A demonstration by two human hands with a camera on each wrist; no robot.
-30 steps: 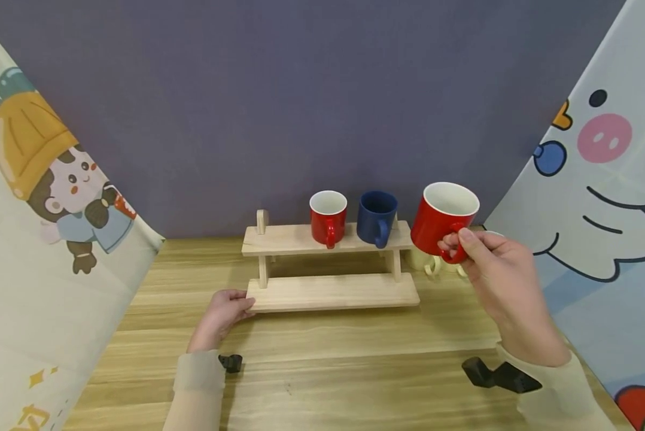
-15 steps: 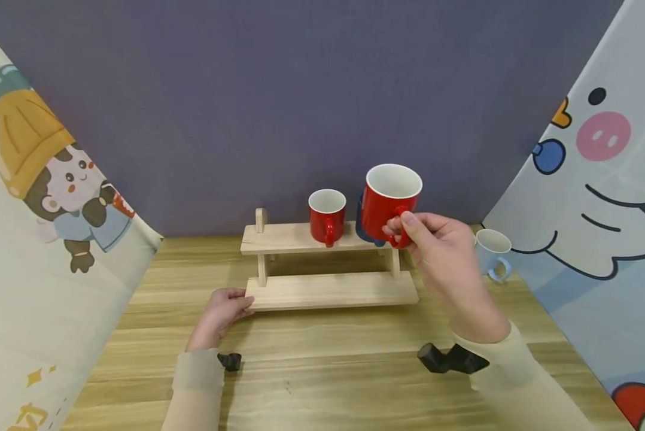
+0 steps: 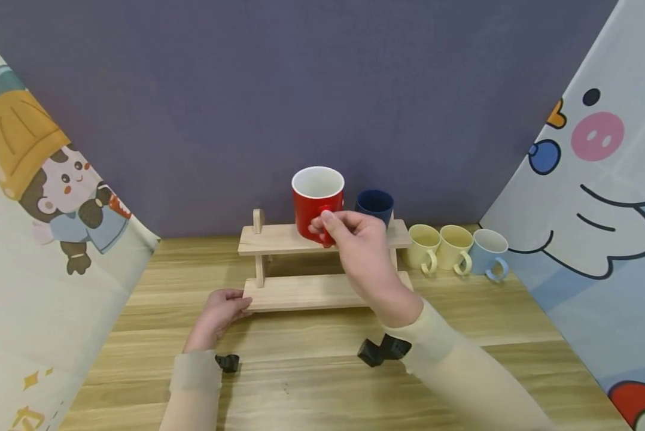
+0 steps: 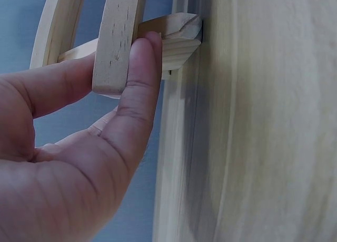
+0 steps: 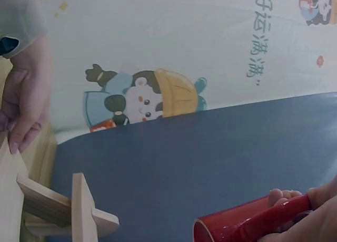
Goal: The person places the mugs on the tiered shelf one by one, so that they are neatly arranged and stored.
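My right hand grips the handle of a red mug with a white inside, held upright in front of the upper board of a two-tier wooden shelf. In the right wrist view the same mug shows its red bottom. A second red mug on the upper board is almost wholly hidden behind it. To its right a dark blue mug stands on that board, partly covered by my right hand. My left hand pinches the left end of the lower board, thumb and finger on opposite faces.
Two pale yellow mugs and a light blue mug stand in a row on the wooden table, right of the shelf. A grey-blue backdrop rises close behind. Printed cloths border both sides.
My right hand has carried the red mug leftward, past the dark blue mug, to the front of the other red mug. My left hand keeps its hold on the shelf.
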